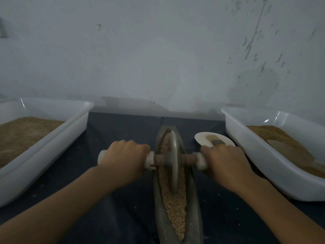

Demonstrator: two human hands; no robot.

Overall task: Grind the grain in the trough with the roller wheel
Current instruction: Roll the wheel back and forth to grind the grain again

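Grain (173, 199) lies along the whole length of the trough (194, 208), which runs from the centre of the head view down to the bottom edge, a narrow boat-shaped channel on the dark counter (109, 131). The kernels look mostly whole and pebbly, both below the wheel and in the short stretch above it, so I judge the grinding to be at an early stage: I see no clear bed of fine meal anywhere in the channel, though the light is dim and the far end is hard to read.

The roller wheel (173, 161) stands upright on its edge in the upper half of the trough, its rim sunk in the grain. Its axle crosses the frame left to right. My left hand (125, 158) is wrapped round the pale left handle, fingers curled over the top; my right hand (226, 162) grips the right handle the same way. Both are clear of the disc.

What is left, as I judge it, is most of the job: many passes along the full channel, especially the heaped lower part near the bottom of the frame.

At the left edge sits a white tub (58, 138) of brownish material, and at the right edge another white tub (249, 150) of the same sort with a scoop (288, 152) lying in it. A small white dish (202, 138) with a brush on it sits just above my right hand.
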